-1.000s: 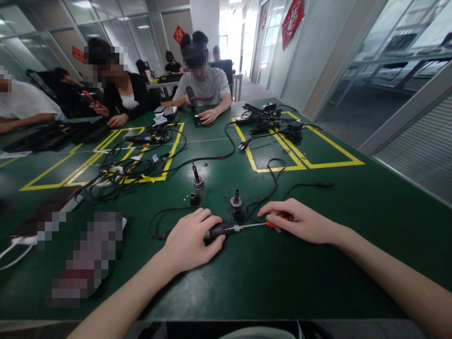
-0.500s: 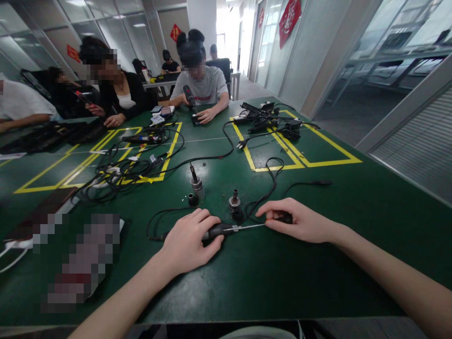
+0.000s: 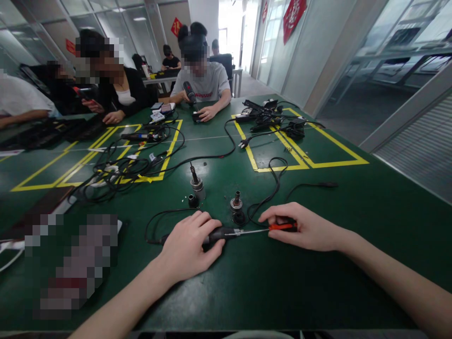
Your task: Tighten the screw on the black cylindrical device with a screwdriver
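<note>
On the green table, my left hand [image 3: 192, 242] is wrapped over a black cylindrical tool [image 3: 221, 234] with a cord at its left end. My right hand [image 3: 303, 226] grips the red and black handle of a screwdriver [image 3: 278, 227], whose shaft points left and meets the metal end of the black tool. Just behind the tool stands a metal part [image 3: 236, 202] with a black ring [image 3: 239, 217] beside it. Farther left, a taller metal part [image 3: 197, 183] stands upright near a small black cap [image 3: 192, 201].
Tangled black cables [image 3: 123, 165] lie over yellow tape at the left, and more [image 3: 278, 117] at the back right. A blurred flat object [image 3: 81, 263] is at the front left. Across the table, a person [image 3: 208, 77] holds a drill [image 3: 189, 92]; others sit farther left.
My right hand has shifted slightly right and down, and more of the screwdriver's red handle shows. The view has moved a little. My left hand stays on the black tool.
</note>
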A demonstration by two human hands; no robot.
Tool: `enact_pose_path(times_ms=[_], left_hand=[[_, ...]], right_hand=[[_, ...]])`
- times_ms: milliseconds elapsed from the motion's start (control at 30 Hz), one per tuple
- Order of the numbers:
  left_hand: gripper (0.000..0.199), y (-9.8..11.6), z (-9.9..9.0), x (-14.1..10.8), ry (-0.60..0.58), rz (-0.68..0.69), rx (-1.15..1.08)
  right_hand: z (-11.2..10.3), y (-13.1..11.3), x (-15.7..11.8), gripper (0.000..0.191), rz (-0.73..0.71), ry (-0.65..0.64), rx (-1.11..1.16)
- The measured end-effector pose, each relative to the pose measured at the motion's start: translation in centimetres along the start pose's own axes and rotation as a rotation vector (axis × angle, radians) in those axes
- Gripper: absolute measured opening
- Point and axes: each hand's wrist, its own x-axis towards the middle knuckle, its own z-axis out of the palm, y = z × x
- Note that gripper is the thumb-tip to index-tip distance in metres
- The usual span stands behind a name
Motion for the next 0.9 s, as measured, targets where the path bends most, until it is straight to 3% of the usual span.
enact_pose_path(times_ms=[167, 633, 900], left_hand=[[0.019, 0.01, -0.06, -0.02, -0.003, 0.008, 0.004], [0.020, 0.07, 0.02, -0.01, -0.011, -0.005, 0.007], [0.020, 0.04, 0.04, 0.08, -0.009, -0.001, 0.005]], right_hand=[[-0.11, -0.11, 0.04, 0.042, 0.041, -0.025, 0.006], [-0.02, -0.04, 0.04, 0.034, -0.006, 0.023, -0.006], [-0.03, -0.46, 0.23, 0.044, 0.037, -0.021, -0.006]])
